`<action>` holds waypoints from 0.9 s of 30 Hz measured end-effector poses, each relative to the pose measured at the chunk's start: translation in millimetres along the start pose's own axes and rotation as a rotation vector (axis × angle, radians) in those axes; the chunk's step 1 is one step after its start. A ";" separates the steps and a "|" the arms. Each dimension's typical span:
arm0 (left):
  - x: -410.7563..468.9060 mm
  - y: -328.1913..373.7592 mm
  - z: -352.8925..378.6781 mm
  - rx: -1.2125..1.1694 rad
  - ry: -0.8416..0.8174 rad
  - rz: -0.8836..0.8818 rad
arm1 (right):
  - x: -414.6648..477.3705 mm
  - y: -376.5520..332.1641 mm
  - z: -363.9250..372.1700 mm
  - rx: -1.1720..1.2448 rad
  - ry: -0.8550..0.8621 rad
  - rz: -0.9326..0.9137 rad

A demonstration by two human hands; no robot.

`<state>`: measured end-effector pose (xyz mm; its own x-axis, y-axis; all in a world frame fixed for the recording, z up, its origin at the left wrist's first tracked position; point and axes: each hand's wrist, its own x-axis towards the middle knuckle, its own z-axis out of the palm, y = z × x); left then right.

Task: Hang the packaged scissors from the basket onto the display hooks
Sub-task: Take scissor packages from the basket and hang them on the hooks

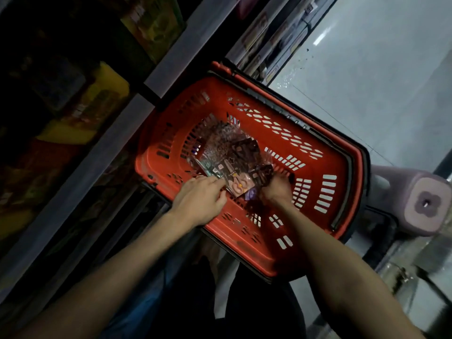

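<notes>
Two hands are down in the basket. I see dark shelves (80, 172) at far left. The left hand (199, 199) curls its fingers on the near edge of the scissor packs (232, 155), which lie heaped in the red basket (244, 237) mid-frame. The right hand (277, 190) clamps its fingers round a dark pack's corner. A purple stool (425, 204) stands at right.

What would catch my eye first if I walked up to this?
A bright red basket fills the middle of the dim view. In it lies a heap of glossy packaged scissors, and the left hand and right hand both reach in, gripping packs at the heap's near edge.
</notes>
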<state>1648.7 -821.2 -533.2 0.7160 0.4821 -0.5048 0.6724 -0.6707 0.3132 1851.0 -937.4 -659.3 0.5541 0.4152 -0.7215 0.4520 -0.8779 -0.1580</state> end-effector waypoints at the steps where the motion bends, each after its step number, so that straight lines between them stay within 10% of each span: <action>1: 0.5 -0.8 -0.2 -0.022 0.003 -0.017 | 4.5 -1.2 2.2 -0.003 0.023 0.010; 27: 101.1 1.4 21.6 -0.267 -0.301 -0.345 | -49.9 -2.7 -52.2 0.378 0.132 0.118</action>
<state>1718.0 -785.6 -601.2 0.3857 0.4397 -0.8111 0.9117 -0.3162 0.2622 1858.6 -943.3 -587.7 0.6830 0.3121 -0.6604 0.1056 -0.9368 -0.3335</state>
